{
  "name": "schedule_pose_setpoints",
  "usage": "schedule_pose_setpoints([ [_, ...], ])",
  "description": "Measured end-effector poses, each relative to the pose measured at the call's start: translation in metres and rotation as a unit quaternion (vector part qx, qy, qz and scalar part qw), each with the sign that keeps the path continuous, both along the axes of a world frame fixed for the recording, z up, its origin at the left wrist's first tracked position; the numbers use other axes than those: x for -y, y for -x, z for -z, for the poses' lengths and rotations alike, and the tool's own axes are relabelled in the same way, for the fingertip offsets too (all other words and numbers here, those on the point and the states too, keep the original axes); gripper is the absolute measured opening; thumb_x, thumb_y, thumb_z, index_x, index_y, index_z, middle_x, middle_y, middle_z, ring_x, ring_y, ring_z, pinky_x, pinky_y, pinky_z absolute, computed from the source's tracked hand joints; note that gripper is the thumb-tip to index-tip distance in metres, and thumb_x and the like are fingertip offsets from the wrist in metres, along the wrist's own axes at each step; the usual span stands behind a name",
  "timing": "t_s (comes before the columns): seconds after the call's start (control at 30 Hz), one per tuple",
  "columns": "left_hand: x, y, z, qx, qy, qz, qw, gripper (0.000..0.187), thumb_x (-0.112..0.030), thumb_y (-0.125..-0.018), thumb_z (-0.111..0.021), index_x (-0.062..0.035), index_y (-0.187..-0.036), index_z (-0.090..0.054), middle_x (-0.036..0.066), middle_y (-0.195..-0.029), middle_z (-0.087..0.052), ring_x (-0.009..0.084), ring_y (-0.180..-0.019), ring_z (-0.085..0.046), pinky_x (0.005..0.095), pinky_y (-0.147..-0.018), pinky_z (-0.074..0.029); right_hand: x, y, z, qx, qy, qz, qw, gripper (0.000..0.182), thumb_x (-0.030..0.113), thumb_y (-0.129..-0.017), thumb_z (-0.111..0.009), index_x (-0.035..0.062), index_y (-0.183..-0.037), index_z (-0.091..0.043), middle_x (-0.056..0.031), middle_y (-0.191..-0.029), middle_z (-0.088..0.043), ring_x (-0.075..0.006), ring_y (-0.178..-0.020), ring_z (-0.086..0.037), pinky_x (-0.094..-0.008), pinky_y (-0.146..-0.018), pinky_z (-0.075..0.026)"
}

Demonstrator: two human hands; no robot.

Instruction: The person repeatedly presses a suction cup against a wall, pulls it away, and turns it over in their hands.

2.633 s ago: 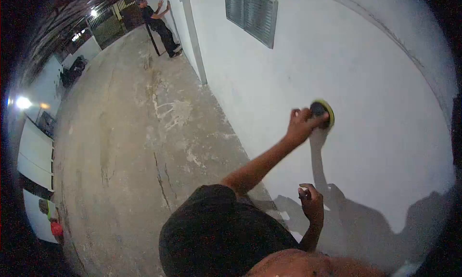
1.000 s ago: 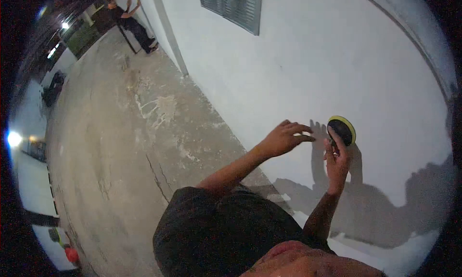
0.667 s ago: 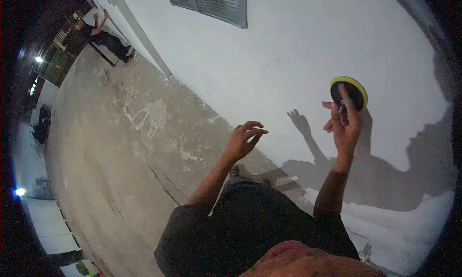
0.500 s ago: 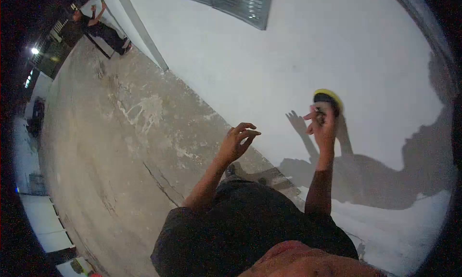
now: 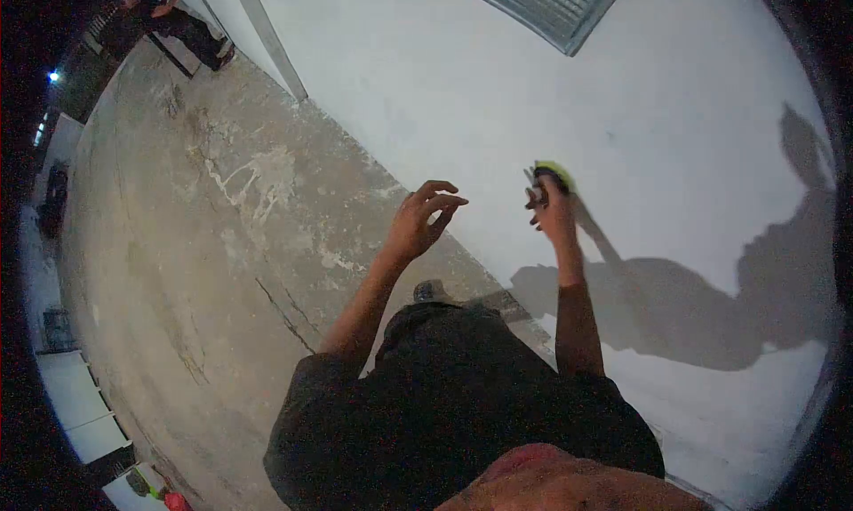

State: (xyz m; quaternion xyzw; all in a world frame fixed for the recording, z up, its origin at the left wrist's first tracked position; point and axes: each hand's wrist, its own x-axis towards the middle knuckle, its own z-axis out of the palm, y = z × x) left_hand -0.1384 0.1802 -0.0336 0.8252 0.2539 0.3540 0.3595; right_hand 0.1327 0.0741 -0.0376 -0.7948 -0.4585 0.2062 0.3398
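beside the white wall (image 5: 444, 93), the right hand (image 5: 558, 223) is closed on a yellow-and-black disc (image 5: 554, 171), fingers gathered at its dark side so that, it seems, the yellow side is left free towards the wall. that grip from behind probably keeps the fingertips off the painted surface and lets the arm reach out in front of the body. the left hand (image 5: 414, 225) hangs over the edge of the floor (image 5: 178, 244), loosely curled, thumb and fingers parted, with nothing seen in it; it is well apart from the disc, perhaps only to keep out of its way or for balance. blur softens the disc and the fingers round it, so the exact hold is hard to read, and whether the disc touches the wall or sits just off it i cannot tell. its face is turned away from view. a large shadow (image 5: 684, 307) darkens the lower wall to the right. the slatted window (image 5: 542, 9) is cut off by the top edge, and another person (image 5: 191, 35), far off at upper left, is partly cut off too, their hands too small to make out. low at left, a red thing (image 5: 176, 502) is cropped and too unclear to name.
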Motion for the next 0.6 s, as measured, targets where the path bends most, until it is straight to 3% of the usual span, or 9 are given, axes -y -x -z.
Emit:
schedule_pose_setpoints([
  [0.07, -0.002, 0.002, -0.004, 0.003, 0.005, 0.005, 1.0, 0.027, 0.002, -0.085, -0.066, -0.0145, -0.105, -0.07, 0.008, -0.114, -0.063, 0.0269, -0.1, -0.064, 0.0383, -0.083, -0.054, -0.003, -0.014, 0.043, 0.08, 0.026, -0.025, 0.996, 0.023, 0.006, -0.087, -0.065, 0.0079, -0.109, -0.059, -0.011, -0.091, -0.064, -0.0169, -0.064, -0.063, -0.0292, -0.049, -0.052],
  [0.2, -0.005, 0.007, -0.004, 0.017, 0.026, 0.031, 0.999, 0.026, 0.002, -0.085, -0.066, -0.0139, -0.105, -0.07, 0.009, -0.115, -0.063, 0.0267, -0.103, -0.064, 0.0383, -0.085, -0.054, -0.025, 0.007, -0.033, 0.009, -0.037, 0.006, 0.999, 0.024, 0.024, -0.09, -0.07, 0.0079, -0.103, -0.057, -0.0104, -0.08, -0.063, -0.0206, -0.061, -0.061, -0.0339, -0.057, -0.052],
  [0.3, -0.009, 0.008, -0.001, 0.029, 0.016, 0.03, 0.999, 0.025, 0.0, -0.085, -0.066, -0.015, -0.105, -0.07, 0.007, -0.115, -0.062, 0.0254, -0.097, -0.064, 0.0382, -0.081, -0.053, -0.043, 0.002, -0.059, 0.15, -0.204, -0.009, 0.968, 0.023, 0.025, -0.092, -0.068, 0.0079, -0.104, -0.057, -0.0077, -0.076, -0.062, -0.0159, -0.057, -0.06, -0.0318, -0.051, -0.051],
  [0.37, -0.011, 0.012, -0.002, 0.026, -0.008, 0.022, 0.999, 0.025, -0.001, -0.085, -0.066, -0.0165, -0.105, -0.07, 0.005, -0.115, -0.062, 0.0242, -0.09, -0.065, 0.0382, -0.076, -0.053, -0.052, -0.003, -0.038, -0.08, -0.221, 0.0, 0.972, 0.023, 0.025, -0.092, -0.067, 0.01, -0.106, -0.056, -0.0054, -0.075, -0.061, -0.0131, -0.058, -0.061, -0.0299, -0.048, -0.051],
  [0.4, -0.009, 0.014, -0.003, 0.022, -0.009, 0.009, 1.0, 0.024, -0.001, -0.086, -0.066, -0.0156, -0.104, -0.07, 0.005, -0.115, -0.062, 0.0241, -0.09, -0.065, 0.0381, -0.076, -0.054, -0.048, 0.007, -0.03, -0.041, -0.108, 0.026, 0.993, 0.027, 0.025, -0.091, -0.068, 0.0092, -0.109, -0.056, -0.0052, -0.077, -0.062, -0.014, -0.058, -0.063, -0.0272, -0.046, -0.051],
  [0.47, -0.007, 0.02, -0.006, 0.021, -0.009, -0.01, 1.0, 0.023, -0.001, -0.086, -0.066, -0.0147, -0.104, -0.071, 0.006, -0.114, -0.062, 0.024, -0.09, -0.065, 0.0381, -0.076, -0.054, -0.058, -0.016, 0.058, -0.529, -0.086, 0.143, 0.832, 0.035, 0.022, -0.087, -0.071, 0.0071, -0.114, -0.055, -0.0082, -0.086, -0.063, -0.0199, -0.07, -0.065, -0.0316, -0.057, -0.054],
  [0.5, -0.008, 0.022, -0.007, 0.038, -0.007, -0.029, 0.999, 0.022, -0.001, -0.087, -0.065, -0.0136, -0.104, -0.071, 0.007, -0.114, -0.062, 0.0234, -0.089, -0.065, 0.0375, -0.076, -0.054, -0.055, -0.02, 0.108, -0.163, -0.123, -0.013, 0.979, 0.038, 0.019, -0.085, -0.072, 0.0064, -0.116, -0.053, -0.0098, -0.092, -0.062, -0.023, -0.078, -0.065, -0.0347, -0.064, -0.054],
  [0.53, -0.007, 0.025, -0.005, 0.053, -0.005, -0.046, 0.998, 0.021, -0.001, -0.087, -0.065, -0.0126, -0.104, -0.071, 0.007, -0.114, -0.062, 0.0228, -0.089, -0.065, 0.0369, -0.077, -0.054, -0.047, -0.018, 0.139, 0.233, -0.141, -0.161, 0.949, 0.042, 0.017, -0.083, -0.072, 0.0058, -0.118, -0.052, -0.0114, -0.097, -0.061, -0.026, -0.085, -0.064, -0.0378, -0.071, -0.054],
  [0.6, -0.003, 0.034, -0.003, 0.06, 0.0, -0.058, 0.997, 0.021, -0.001, -0.087, -0.066, -0.012, -0.104, -0.07, 0.008, -0.115, -0.061, 0.0224, -0.09, -0.065, 0.0364, -0.077, -0.054, -0.059, -0.006, 0.122, 0.168, -0.091, -0.144, 0.971, 0.046, 0.017, -0.081, -0.074, 0.0065, -0.119, -0.051, -0.0126, -0.103, -0.06, -0.0279, -0.091, -0.062, -0.0397, -0.077, -0.052],
])
